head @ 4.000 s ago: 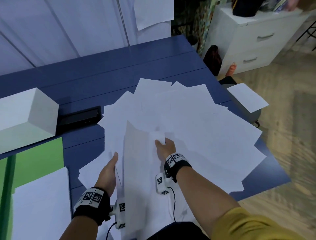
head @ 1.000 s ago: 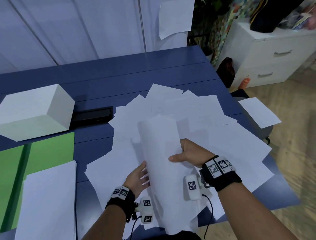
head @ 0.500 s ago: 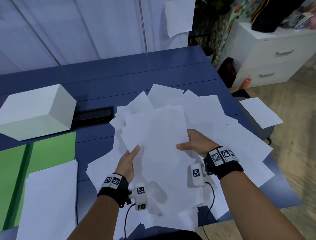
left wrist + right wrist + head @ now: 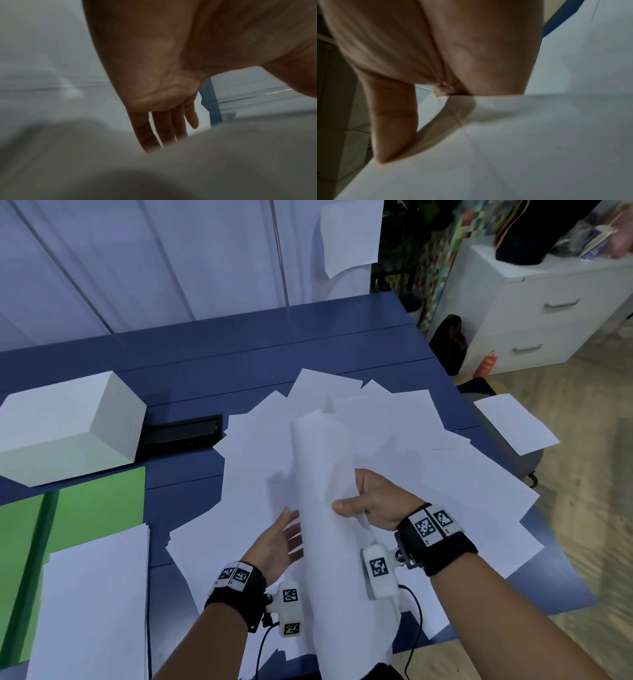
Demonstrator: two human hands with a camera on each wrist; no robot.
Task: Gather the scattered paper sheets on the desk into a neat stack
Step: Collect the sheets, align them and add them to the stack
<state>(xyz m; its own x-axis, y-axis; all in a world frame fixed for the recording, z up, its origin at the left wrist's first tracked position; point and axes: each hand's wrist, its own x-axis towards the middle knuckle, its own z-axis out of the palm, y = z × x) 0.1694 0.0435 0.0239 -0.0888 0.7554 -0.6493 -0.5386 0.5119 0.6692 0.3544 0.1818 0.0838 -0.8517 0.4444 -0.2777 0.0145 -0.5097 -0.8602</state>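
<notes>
The sheaf (image 4: 325,508) we have lifted stands curled into a tall arch above the desk (image 4: 308,344), its long axis running away from us, the far end high and the near end drooping past the desk's front edge. Our right hand (image 4: 371,501) grips its right flank about midway along: the thumb lies across the top face and the fingers go under, as the right wrist view shows (thumb (image 4: 392,121) pressed down on paper). Our left hand (image 4: 277,542) sits just left of the sheaf, palm turned toward it, fingers (image 4: 161,129) straight and spread; it holds nothing, and whether the fingertips touch the paper we cannot quite tell, since that wrist view is blurred.

So the sheaf lies between the hands, with its loose left edge facing the open left palm. In our judgement the coming move turns on that: the left hand is the nearer one to close in, flatten the curl and square the edges.

Under and beyond the sheaf the loose sheets (image 4: 428,446) fan over the right half of the desk, well short of a stack. One stray sheet (image 4: 513,422) lies off the desk on a stool.

Further left are a neat pile (image 4: 96,594), a green folder (image 4: 99,498) and a white box (image 4: 65,426). No writing or brand is legible; the wristbands (image 4: 431,525) bear only square coded markers.
</notes>
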